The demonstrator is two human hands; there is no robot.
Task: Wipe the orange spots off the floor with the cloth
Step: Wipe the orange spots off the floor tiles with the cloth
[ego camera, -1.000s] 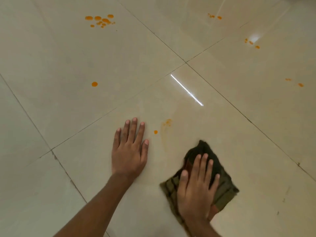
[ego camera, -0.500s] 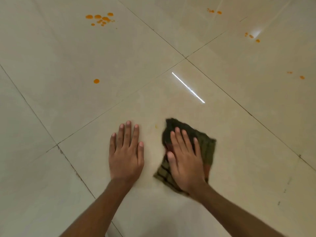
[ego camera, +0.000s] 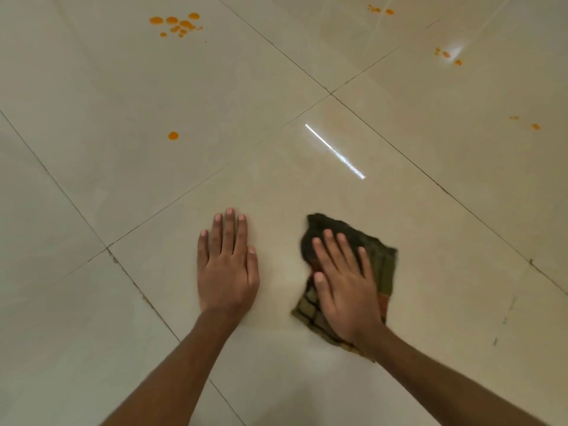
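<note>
Head view: the right hand lies flat, fingers spread, on the dark cloth, pressing it to the floor near centre for rubbing. The left hand, flat just beside, probably braces the body. Orange spots lie far left, well apart.

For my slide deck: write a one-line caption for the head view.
Right hand presses a dark cloth on the tiled floor, left hand flat beside it; orange spots lie beyond.
</note>
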